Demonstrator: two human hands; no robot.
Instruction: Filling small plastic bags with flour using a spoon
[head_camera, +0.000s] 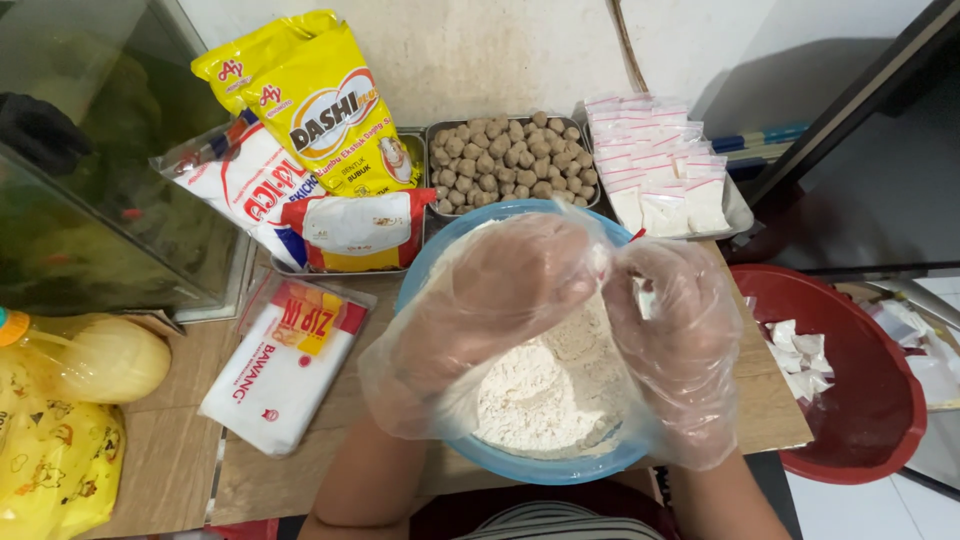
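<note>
Both our hands sit over the blue bowl (440, 262), in loose clear plastic gloves. Left hand (500, 290) curled, fingers bunched above the white flour (545, 395) in the bowl; can't tell if it grips anything. Right hand (672, 320) pinches a small white packet (643, 296). Metal tray of meatballs (510, 160) just behind the bowl; red basin (850, 350) to its right.

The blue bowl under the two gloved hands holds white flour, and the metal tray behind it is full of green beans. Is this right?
Not quite. In the head view the metal tray behind the blue bowl is full of brown meatballs, not green beans. The rest is right: both gloved hands, left hand and right hand, are over the white flour.
</note>
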